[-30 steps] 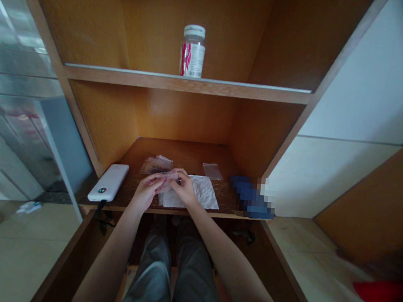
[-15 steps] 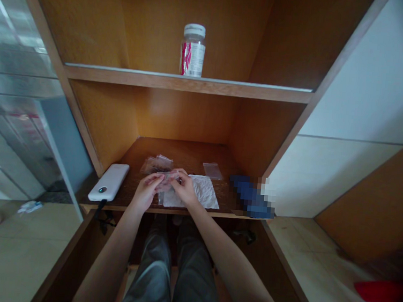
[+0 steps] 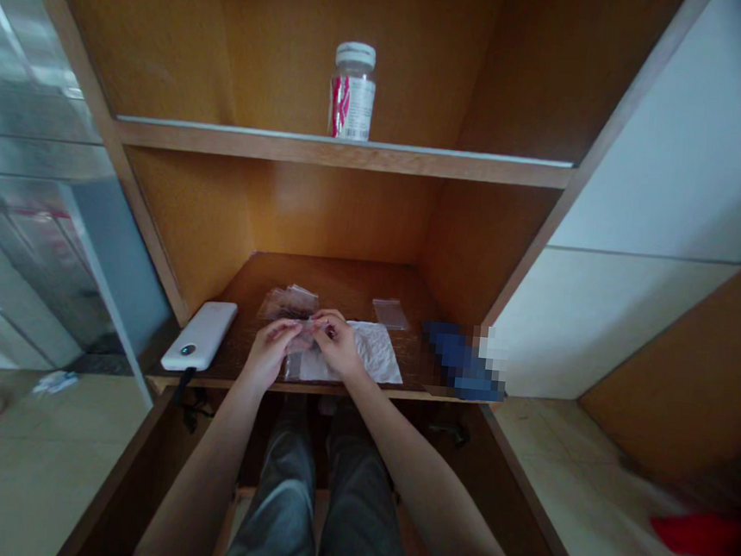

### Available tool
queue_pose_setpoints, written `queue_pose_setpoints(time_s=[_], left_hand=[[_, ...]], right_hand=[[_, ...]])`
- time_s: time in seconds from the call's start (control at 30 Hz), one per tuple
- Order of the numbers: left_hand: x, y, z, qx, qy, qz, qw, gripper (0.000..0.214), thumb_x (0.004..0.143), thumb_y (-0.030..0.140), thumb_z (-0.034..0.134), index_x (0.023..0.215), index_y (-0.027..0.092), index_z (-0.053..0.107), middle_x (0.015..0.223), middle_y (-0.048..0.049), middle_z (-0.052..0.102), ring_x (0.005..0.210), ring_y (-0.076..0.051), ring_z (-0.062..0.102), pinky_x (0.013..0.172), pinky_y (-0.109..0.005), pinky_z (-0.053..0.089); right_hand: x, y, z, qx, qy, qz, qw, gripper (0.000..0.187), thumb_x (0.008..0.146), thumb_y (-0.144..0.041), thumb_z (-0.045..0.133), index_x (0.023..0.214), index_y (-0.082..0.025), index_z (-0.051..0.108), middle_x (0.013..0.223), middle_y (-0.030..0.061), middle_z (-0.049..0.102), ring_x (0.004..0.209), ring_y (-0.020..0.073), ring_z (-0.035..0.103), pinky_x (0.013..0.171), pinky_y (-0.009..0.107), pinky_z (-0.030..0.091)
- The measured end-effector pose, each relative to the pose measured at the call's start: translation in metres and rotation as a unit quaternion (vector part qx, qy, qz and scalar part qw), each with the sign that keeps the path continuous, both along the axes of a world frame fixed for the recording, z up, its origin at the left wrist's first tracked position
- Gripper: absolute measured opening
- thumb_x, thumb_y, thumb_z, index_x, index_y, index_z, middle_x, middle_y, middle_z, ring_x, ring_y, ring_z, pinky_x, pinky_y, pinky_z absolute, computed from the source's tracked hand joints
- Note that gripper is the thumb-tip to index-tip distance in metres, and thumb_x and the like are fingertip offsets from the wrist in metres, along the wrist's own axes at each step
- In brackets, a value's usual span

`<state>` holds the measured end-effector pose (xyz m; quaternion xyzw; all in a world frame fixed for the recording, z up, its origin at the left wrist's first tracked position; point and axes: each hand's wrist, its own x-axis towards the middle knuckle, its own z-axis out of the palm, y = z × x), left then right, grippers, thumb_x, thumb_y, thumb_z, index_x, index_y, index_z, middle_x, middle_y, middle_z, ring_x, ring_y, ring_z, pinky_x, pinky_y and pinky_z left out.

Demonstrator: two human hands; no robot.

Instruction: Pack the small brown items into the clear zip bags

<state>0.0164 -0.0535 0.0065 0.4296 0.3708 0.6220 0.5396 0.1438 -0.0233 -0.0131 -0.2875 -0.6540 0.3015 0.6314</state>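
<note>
A small clear plastic zip bag (image 3: pixel 301 341) hangs between my two hands, pinched along its upper edge. My left hand (image 3: pixel 268 347) is closed on its left side. My right hand (image 3: pixel 335 341) is closed on its right side, and some small dark thing shows by its fingers, too small to name. Below the hands lies a crumpled white tissue (image 3: pixel 378 353), partly covered by my right hand. Just beyond my left hand is a pile of clear zip bags (image 3: pixel 291 301). One more flat zip bag (image 3: pixel 390 313) lies behind the tissue.
A white power bank (image 3: pixel 202 337) with a dark cable sits at the shelf's left. At the right edge lies a dark blue item (image 3: pixel 463 361), partly blurred out. On the upper shelf stands a white-capped bottle (image 3: pixel 353 91). An open drawer (image 3: pixel 522 508) surrounds my legs.
The bag between my hands has tilted down and hangs flatter, with its upper edge pinched by the fingers. Both hands have stayed nearly in place. The view has shifted very slightly.
</note>
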Motion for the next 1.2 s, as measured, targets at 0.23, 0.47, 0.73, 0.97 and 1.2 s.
queue_pose_setpoints(time_s=[0.23,0.47,0.73,0.97,1.2], left_hand=[[0.0013,-0.0004,0.0007,-0.013,0.015,-0.003,1.000,0.022,0.056,0.025,0.072,0.071,0.012,0.063,0.071,-0.0025,0.065,0.063,-0.015,0.061,0.065,-0.030,0.051],[-0.0008,-0.0004,-0.0007,-0.003,0.027,-0.009,1.000,0.017,0.058,0.023,0.071,0.070,0.012,0.064,0.070,-0.0025,0.066,0.066,-0.014,0.062,0.066,-0.027,0.050],[0.0009,-0.0019,0.0004,0.003,0.026,0.006,1.000,0.017,0.056,0.023,0.071,0.067,0.013,0.063,0.067,-0.0017,0.065,0.062,-0.013,0.061,0.064,-0.026,0.050],[0.0026,-0.0022,0.0003,-0.006,0.047,0.015,0.999,0.019,0.054,0.023,0.072,0.067,0.012,0.064,0.067,-0.0024,0.065,0.063,-0.014,0.060,0.066,-0.029,0.050],[-0.0005,0.0002,-0.0021,-0.004,0.021,0.007,1.000,0.022,0.056,0.024,0.072,0.072,0.012,0.063,0.074,-0.0043,0.066,0.069,-0.015,0.062,0.067,-0.029,0.050]], right_hand=[[0.0008,-0.0008,0.0008,0.008,-0.004,0.000,1.000,0.005,0.073,-0.021,0.055,0.069,-0.020,0.057,0.084,0.0029,0.056,0.081,0.0139,0.054,0.071,0.027,0.044],[0.0004,-0.0017,0.0003,0.017,-0.011,0.010,1.000,0.003,0.071,-0.021,0.058,0.068,-0.019,0.058,0.083,0.0025,0.056,0.082,0.0142,0.054,0.074,0.028,0.043],[-0.0005,-0.0020,-0.0006,0.027,-0.029,0.008,0.999,0.003,0.070,-0.018,0.057,0.071,-0.020,0.059,0.086,0.0028,0.056,0.085,0.0141,0.054,0.079,0.029,0.043],[0.0000,-0.0017,-0.0017,0.031,-0.034,0.005,0.999,0.002,0.069,-0.018,0.057,0.070,-0.020,0.058,0.086,0.0025,0.055,0.085,0.0141,0.054,0.080,0.030,0.043],[0.0001,-0.0035,0.0029,0.015,-0.022,-0.003,1.000,0.003,0.071,-0.020,0.057,0.072,-0.020,0.060,0.084,0.0027,0.056,0.083,0.0139,0.054,0.073,0.027,0.044]])
